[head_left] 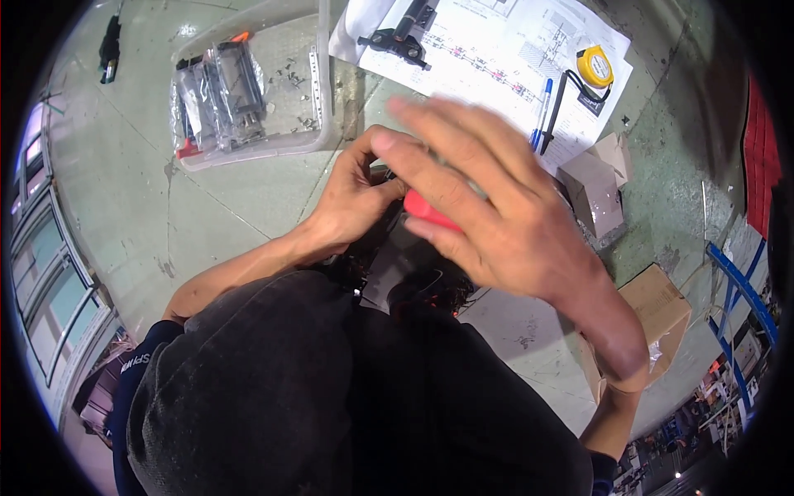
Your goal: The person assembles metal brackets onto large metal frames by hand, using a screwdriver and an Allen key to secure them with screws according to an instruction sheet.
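Note:
My left hand (357, 198) is closed, thumb and fingertips pinched on a small dark part that is mostly hidden. A red rounded handle (426, 208) shows beside it, in the gap between the thumb and forefinger of my right hand (496, 202). That hand has its fingers stretched out over the handle and slightly apart, blurred at the tips. Whether the right thumb and forefinger touch the handle is not clear. Below both hands lies dark equipment with reddish bits (430, 298), in shadow and partly covered.
A clear plastic bin (325, 83) with bagged black parts (219, 95) and small metal pieces stands at far left. Printed drawings (488, 45) bear a black clamp-like part (397, 45), pens (542, 112) and a yellow tape measure (594, 66). Cardboard boxes (595, 186) stand at right.

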A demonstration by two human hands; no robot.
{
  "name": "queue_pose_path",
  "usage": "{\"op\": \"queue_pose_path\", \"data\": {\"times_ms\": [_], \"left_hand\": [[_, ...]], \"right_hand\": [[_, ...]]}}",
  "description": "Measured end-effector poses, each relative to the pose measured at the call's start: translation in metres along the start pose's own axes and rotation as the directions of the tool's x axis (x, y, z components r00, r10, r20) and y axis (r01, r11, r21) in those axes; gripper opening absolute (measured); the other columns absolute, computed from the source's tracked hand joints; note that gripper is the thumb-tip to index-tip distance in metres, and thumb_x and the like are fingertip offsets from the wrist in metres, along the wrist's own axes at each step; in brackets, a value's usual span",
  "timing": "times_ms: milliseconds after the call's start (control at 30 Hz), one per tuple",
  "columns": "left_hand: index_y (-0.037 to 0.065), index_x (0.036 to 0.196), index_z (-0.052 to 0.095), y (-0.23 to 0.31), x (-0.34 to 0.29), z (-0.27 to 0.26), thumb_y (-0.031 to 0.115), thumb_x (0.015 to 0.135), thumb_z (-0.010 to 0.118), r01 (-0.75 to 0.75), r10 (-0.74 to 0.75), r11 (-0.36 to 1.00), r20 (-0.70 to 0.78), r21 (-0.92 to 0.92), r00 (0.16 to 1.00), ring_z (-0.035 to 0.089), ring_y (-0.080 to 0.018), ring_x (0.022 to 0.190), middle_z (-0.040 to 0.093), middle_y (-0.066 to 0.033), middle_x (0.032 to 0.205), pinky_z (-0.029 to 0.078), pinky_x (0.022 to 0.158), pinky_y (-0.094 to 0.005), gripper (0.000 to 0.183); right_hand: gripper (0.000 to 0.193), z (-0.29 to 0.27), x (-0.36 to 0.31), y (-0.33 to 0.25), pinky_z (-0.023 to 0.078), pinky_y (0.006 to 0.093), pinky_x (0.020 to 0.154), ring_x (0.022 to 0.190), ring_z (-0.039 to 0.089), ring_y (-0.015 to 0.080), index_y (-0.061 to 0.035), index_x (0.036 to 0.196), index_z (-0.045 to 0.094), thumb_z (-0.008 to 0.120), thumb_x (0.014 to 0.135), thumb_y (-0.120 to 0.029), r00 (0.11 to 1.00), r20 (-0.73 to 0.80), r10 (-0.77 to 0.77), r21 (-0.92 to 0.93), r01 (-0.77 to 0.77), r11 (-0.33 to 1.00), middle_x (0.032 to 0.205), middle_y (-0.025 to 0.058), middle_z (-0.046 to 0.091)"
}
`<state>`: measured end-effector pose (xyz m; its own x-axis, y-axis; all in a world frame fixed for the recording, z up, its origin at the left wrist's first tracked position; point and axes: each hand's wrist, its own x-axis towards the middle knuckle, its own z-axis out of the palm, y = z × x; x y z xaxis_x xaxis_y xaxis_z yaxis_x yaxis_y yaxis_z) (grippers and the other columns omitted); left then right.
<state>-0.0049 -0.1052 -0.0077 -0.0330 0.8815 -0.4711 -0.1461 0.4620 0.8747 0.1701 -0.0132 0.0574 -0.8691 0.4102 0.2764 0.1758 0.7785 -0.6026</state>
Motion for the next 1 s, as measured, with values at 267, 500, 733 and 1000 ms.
{"op": "queue_pose_path", "data": {"times_ms": [267, 500, 733, 1000], "left_hand": [[-0.001, 0.112, 0.051, 0.001, 0.004, -0.001, -0.009, 0.087, 0.057, 0.127, -0.129, 0.989, -0.023, -0.077, 0.991, 0.065, -0.0155, 0.083, 0.053, -0.0102, 0.117, 0.058, 0.068, -0.0260, 0.028], [-0.001, 0.112, 0.051, 0.000, 0.006, 0.002, -0.009, 0.087, 0.056, 0.133, -0.136, 0.989, -0.048, -0.070, 0.990, 0.065, -0.0159, 0.083, 0.055, -0.0102, 0.116, 0.058, 0.070, -0.0266, 0.027], [-0.002, 0.113, 0.051, 0.002, 0.004, 0.001, -0.009, 0.088, 0.056, 0.143, -0.147, 0.987, -0.051, -0.068, 0.988, 0.065, -0.0163, 0.082, 0.055, -0.0112, 0.120, 0.058, 0.070, -0.0275, 0.027], [0.001, 0.116, 0.052, -0.001, 0.003, 0.000, -0.007, 0.089, 0.056, 0.144, -0.148, 0.986, -0.048, -0.083, 0.988, 0.065, -0.0158, 0.082, 0.055, -0.0098, 0.118, 0.058, 0.069, -0.0273, 0.028]], "right_hand": [[0.029, 0.034, -0.014, -0.011, 0.050, 0.0368, 0.086, 0.103, 0.062, 0.0330, 0.0005, 0.114, 0.058, 0.063, 0.088, -0.011, 0.822, -0.189, 0.537, 0.585, -0.345, 0.734, 0.116, 0.0197, 0.060], [0.026, 0.053, -0.018, -0.016, 0.049, 0.0350, 0.084, 0.100, 0.063, 0.0286, 0.0008, 0.110, 0.059, 0.064, 0.089, -0.013, 0.678, -0.284, 0.678, 0.675, -0.360, 0.643, 0.114, 0.0195, 0.061], [0.026, 0.058, -0.012, -0.023, 0.049, 0.0331, 0.084, 0.098, 0.062, 0.0235, 0.0030, 0.109, 0.057, 0.063, 0.090, -0.015, 0.590, -0.278, 0.758, 0.759, -0.348, 0.550, 0.114, 0.0165, 0.061], [0.022, 0.049, -0.011, -0.023, 0.049, 0.0312, 0.077, 0.087, 0.063, 0.0191, 0.0014, 0.104, 0.059, 0.061, 0.092, -0.017, 0.643, -0.126, 0.756, 0.738, -0.448, 0.504, 0.100, 0.0147, 0.065]]}}
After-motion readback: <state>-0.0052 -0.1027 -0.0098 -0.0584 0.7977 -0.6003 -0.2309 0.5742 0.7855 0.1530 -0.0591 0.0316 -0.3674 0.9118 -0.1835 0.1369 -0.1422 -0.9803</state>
